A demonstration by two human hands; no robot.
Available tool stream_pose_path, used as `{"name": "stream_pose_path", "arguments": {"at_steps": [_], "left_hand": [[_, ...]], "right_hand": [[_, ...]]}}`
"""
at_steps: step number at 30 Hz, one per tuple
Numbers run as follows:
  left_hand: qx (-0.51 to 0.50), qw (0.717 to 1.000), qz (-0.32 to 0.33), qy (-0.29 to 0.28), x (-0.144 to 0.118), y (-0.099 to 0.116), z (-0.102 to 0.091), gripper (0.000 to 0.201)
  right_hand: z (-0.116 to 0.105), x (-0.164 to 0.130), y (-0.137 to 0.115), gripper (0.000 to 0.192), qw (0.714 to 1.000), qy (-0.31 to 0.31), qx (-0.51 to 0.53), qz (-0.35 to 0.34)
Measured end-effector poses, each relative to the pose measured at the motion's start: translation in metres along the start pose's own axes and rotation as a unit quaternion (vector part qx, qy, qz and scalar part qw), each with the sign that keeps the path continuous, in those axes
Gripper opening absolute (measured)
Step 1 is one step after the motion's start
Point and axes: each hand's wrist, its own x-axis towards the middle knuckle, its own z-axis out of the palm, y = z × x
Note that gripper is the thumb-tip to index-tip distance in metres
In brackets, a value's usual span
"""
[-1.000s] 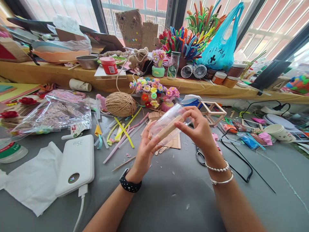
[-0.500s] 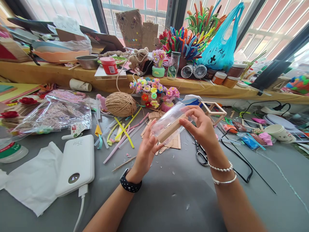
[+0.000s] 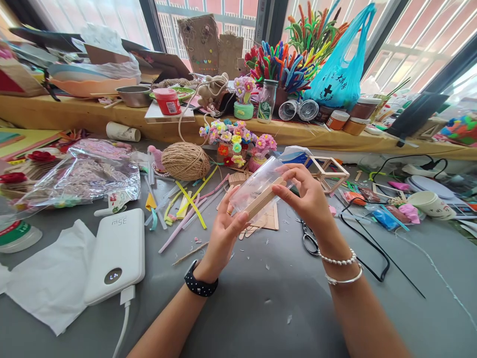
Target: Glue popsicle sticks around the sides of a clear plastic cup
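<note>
Meanwhile both hands have barely shifted over the last second: the clear plastic cup (image 3: 257, 185) has tilted a touch and the wooden craft stick (image 3: 265, 199) stays pressed flat along its side, so the stick is apparently being held in place against the cup, above the grey table (image 3: 261, 308). The left hand (image 3: 223, 233) cradles the lower end, fingers closed around cup and stick; the right hand (image 3: 307, 196) pinches the upper end between thumb and fingertips. By count: one cup, one stick in hand, a few more sticks (image 3: 266, 221) lying underneath, one pair of scissors (image 3: 309, 238), one twine ball (image 3: 185, 160), one power bank (image 3: 115, 253).
</note>
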Motion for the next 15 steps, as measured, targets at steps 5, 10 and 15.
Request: {"name": "stream_pose_path", "arguments": {"at_steps": [5, 10, 15], "left_hand": [[-0.003, 1.000, 0.007, -0.003, -0.0006, -0.0009, 0.0004, 0.057], [-0.001, 1.000, 0.012, 0.004, -0.0005, -0.0021, -0.0007, 0.059], [0.001, 1.000, 0.017, 0.011, 0.0009, -0.0020, -0.0008, 0.060]], "right_hand": [[0.0013, -0.0009, -0.0032, 0.024, 1.000, -0.005, -0.015, -0.001], [0.0016, -0.0015, -0.0063, 0.025, 0.999, -0.004, -0.035, -0.001], [0.0012, -0.0017, -0.0063, 0.025, 0.999, -0.005, -0.032, 0.002]]}}
